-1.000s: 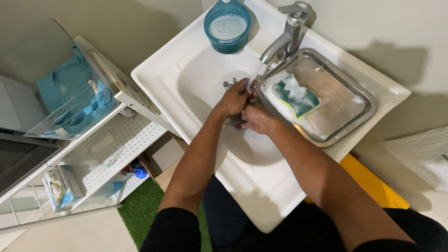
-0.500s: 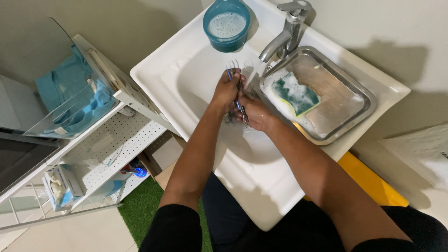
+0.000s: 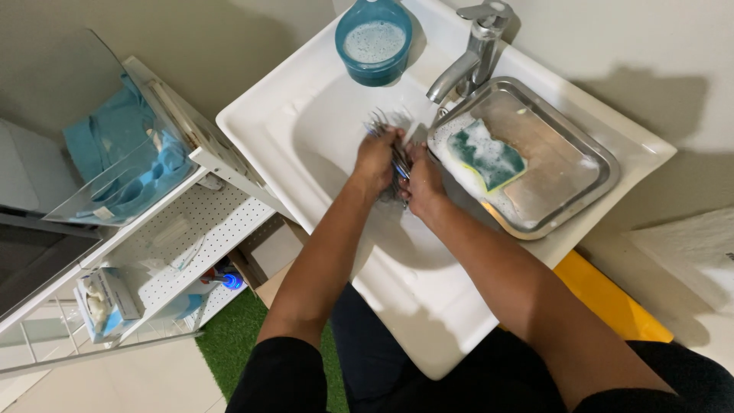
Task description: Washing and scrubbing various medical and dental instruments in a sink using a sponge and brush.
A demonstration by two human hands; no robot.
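Note:
Over the white sink basin [image 3: 321, 115], my left hand [image 3: 375, 157] and my right hand [image 3: 423, 182] are pressed together around a bundle of metal forks [image 3: 388, 122]. The tines stick out past my left fingers, toward the back of the basin. Both hands sit just below the spout of the chrome tap [image 3: 468, 57]. Whether water runs over the forks I cannot tell. A soapy green sponge [image 3: 485, 157] lies in the steel tray [image 3: 573, 183] right beside my right hand.
A blue bowl [image 3: 375, 38] of foamy water stands on the sink's back rim. A white perforated shelf rack [image 3: 183, 229] with blue cloths [image 3: 122, 153] stands at the left. Green mat [image 3: 229, 352] lies on the floor; a yellow object [image 3: 604, 298] sits at the right.
Both hands have moved the forks from near the drain up toward the back of the basin, under the tap spout. The fork tines now fan out beyond my left hand.

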